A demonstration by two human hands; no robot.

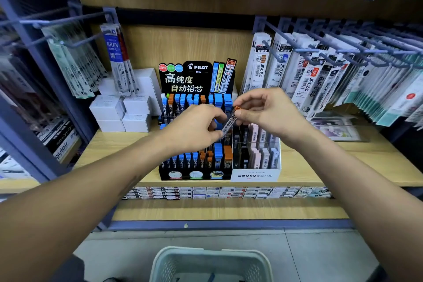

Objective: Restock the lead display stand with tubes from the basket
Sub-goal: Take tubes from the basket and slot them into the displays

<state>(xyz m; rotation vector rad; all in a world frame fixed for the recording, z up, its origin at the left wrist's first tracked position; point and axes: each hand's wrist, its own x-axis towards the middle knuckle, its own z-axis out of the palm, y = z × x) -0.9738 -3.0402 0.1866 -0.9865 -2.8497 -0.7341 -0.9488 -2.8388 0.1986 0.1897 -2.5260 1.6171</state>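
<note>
Basket [211, 263] on floor, both hands over stand [194, 167], right hand [267, 110] pinching tube [230, 122], left hand [194, 128] gripping its lower end

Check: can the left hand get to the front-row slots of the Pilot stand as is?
Probably yes. The left hand hovers above the front row with nothing between, though its fingers pinch the orange-capped tube.

Both hands pinch one orange-capped lead tube [230, 121] above the Pilot lead display stand [194, 167]: left hand [194, 130] at seven o'clock, right hand [267, 112] at one; basket [160, 265] at six.
</note>
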